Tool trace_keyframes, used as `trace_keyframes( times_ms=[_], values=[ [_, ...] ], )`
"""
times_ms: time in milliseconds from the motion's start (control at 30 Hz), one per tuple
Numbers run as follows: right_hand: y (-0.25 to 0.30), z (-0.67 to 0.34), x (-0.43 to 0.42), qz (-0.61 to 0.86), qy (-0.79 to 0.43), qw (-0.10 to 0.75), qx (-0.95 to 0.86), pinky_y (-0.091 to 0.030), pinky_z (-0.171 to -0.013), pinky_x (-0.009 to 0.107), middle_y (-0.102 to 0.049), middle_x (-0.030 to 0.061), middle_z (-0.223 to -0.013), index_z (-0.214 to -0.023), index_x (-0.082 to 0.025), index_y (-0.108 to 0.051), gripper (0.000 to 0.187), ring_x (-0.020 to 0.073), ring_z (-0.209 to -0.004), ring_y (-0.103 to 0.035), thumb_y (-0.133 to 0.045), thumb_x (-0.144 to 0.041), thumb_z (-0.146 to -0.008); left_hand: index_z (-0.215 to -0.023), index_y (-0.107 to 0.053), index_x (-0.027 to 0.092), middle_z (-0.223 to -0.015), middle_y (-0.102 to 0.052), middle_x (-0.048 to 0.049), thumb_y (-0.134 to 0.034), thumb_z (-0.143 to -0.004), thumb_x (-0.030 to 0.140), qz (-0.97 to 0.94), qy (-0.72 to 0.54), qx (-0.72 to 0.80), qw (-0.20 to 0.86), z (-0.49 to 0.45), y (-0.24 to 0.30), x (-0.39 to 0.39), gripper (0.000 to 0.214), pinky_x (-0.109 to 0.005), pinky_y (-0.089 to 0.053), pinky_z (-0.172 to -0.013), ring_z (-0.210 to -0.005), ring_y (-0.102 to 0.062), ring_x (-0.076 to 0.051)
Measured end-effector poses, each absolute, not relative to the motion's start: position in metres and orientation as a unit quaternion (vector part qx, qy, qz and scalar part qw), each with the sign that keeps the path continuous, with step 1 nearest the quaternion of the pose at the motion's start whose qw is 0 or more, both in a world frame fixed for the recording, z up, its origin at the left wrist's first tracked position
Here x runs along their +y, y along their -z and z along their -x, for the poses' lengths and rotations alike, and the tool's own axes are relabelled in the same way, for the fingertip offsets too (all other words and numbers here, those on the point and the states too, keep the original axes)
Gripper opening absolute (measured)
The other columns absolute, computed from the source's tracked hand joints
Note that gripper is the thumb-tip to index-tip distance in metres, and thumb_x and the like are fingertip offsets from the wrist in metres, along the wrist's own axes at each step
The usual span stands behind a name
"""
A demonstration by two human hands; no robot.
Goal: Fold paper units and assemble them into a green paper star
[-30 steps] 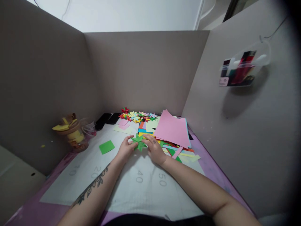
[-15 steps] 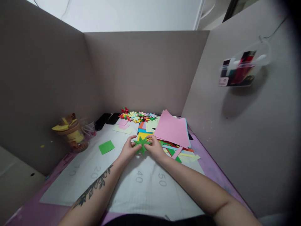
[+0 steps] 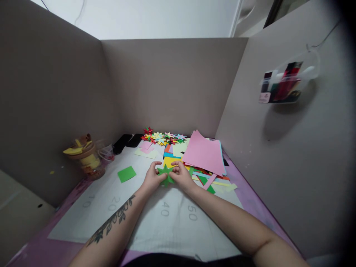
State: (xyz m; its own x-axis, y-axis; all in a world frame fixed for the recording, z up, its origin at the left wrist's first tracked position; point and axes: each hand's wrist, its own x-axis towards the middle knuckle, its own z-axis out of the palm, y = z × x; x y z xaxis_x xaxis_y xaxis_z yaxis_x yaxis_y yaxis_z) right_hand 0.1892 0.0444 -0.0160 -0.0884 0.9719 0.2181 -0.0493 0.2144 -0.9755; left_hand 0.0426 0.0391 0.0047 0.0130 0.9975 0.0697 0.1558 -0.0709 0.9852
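A green folded paper star (image 3: 166, 174) is held between both my hands over the white numbered mat (image 3: 155, 218). My left hand (image 3: 151, 179) pinches its left side, thumb on top. My right hand (image 3: 182, 175) pinches its right side with the fingers curled in. Both hands sit just in front of a messy stack of coloured paper sheets (image 3: 204, 157), topped by pink ones.
A heap of finished coloured paper stars (image 3: 162, 137) lies at the back by the partition. A green paper square (image 3: 126, 173) lies on the mat to the left. A toy-topped jar (image 3: 86, 157) stands at far left, dark items (image 3: 126, 141) behind it. A clear holder (image 3: 286, 81) hangs on the right wall.
Both hands have closed in on the green star and turned it a little; it now sits slightly nearer to me than a second ago.
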Motion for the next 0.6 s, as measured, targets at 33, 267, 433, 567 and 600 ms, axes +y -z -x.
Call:
trace_keyframes(
  times_ms=[33,267,433,567,600],
  values=[
    [0.016,-0.189,0.045,0.413,-0.471,0.538,-0.564,-0.033,-0.049,0.020,-0.043,-0.0070,-0.063,-0.095,-0.021,-0.045,0.033,0.0093,-0.054,-0.042,-0.056,-0.019,-0.064,-0.103,-0.047,0.018,-0.049,-0.034,0.0123,-0.067,-0.056,0.024,-0.562,-0.473,0.520,0.436,-0.043,-0.005,0.038,0.051,-0.015,-0.023,-0.041,-0.039,-0.033,-0.004],
    [0.014,-0.190,0.046,0.419,-0.442,0.557,-0.564,-0.034,-0.052,0.021,-0.045,-0.0060,-0.065,-0.090,-0.021,-0.046,0.029,0.0104,-0.057,-0.046,-0.055,-0.017,-0.063,-0.112,-0.046,0.018,-0.051,-0.035,0.0113,-0.065,-0.055,0.018,-0.586,-0.471,0.510,0.417,-0.045,-0.013,0.033,0.060,-0.016,-0.027,-0.042,-0.043,-0.037,-0.006],
    [0.014,-0.190,0.045,0.414,-0.461,0.542,-0.568,-0.034,-0.049,0.020,-0.045,-0.0068,-0.063,-0.093,-0.021,-0.045,0.031,0.0099,-0.054,-0.045,-0.055,-0.018,-0.063,-0.107,-0.046,0.018,-0.051,-0.041,0.0110,-0.067,-0.054,0.018,-0.549,-0.472,0.512,0.462,-0.046,-0.017,0.031,0.056,-0.016,-0.027,-0.041,-0.040,-0.039,-0.006],
    [0.014,-0.190,0.044,0.416,-0.467,0.541,-0.562,-0.037,-0.053,0.022,-0.048,-0.0056,-0.068,-0.093,-0.022,-0.046,0.031,0.0106,-0.058,-0.048,-0.056,-0.017,-0.064,-0.105,-0.044,0.019,-0.053,-0.046,0.0095,-0.068,-0.055,0.020,-0.531,-0.469,0.506,0.492,-0.044,-0.015,0.033,0.055,-0.016,-0.032,-0.042,-0.042,-0.044,-0.007],
    [0.013,-0.191,0.044,0.416,-0.464,0.543,-0.563,-0.038,-0.055,0.022,-0.049,-0.0051,-0.070,-0.092,-0.021,-0.046,0.030,0.0110,-0.060,-0.050,-0.056,-0.017,-0.064,-0.105,-0.044,0.019,-0.054,-0.048,0.0086,-0.069,-0.055,0.021,-0.527,-0.469,0.506,0.497,-0.043,-0.014,0.034,0.056,-0.017,-0.033,-0.043,-0.043,-0.045,-0.008]
  ],
)
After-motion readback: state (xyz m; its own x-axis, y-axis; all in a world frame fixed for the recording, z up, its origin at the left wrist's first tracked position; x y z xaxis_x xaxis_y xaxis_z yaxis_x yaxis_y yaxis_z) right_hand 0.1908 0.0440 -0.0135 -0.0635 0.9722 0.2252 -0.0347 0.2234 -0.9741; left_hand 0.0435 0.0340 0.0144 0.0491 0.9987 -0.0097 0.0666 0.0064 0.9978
